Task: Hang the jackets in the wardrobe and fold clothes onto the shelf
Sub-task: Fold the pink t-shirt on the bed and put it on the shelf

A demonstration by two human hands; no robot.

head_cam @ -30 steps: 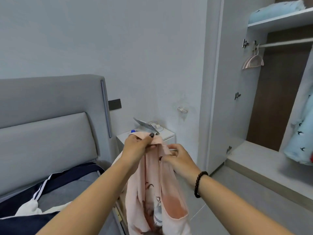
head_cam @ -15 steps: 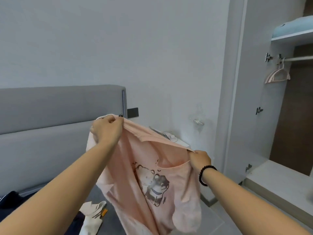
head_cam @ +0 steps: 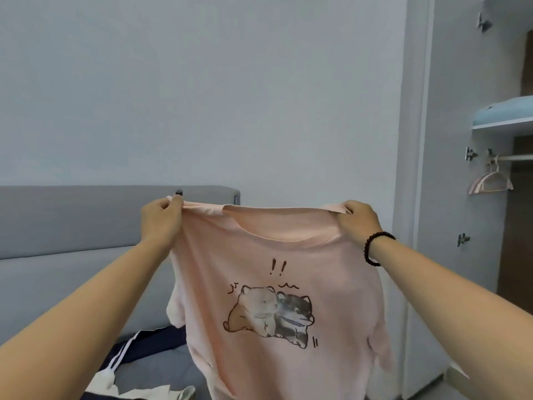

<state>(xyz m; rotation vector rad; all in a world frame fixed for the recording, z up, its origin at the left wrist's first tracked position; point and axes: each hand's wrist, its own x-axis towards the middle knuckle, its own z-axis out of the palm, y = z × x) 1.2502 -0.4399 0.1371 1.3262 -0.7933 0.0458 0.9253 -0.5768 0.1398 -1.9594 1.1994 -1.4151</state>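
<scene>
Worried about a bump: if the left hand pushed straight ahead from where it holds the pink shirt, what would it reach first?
Probably the grey headboard, directly behind the left hand gripping the pink shirt; depth is unclear.

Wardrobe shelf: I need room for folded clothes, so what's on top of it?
A folded light-blue item lies on the shelf. The frame edge cuts off the rest of the shelf.

At frame centre, the left hand (head_cam: 160,219) and right hand (head_cam: 359,220) pinch the shoulders of a pink T-shirt (head_cam: 282,307), spread flat; a hanger (head_cam: 490,181) hangs at right.
</scene>
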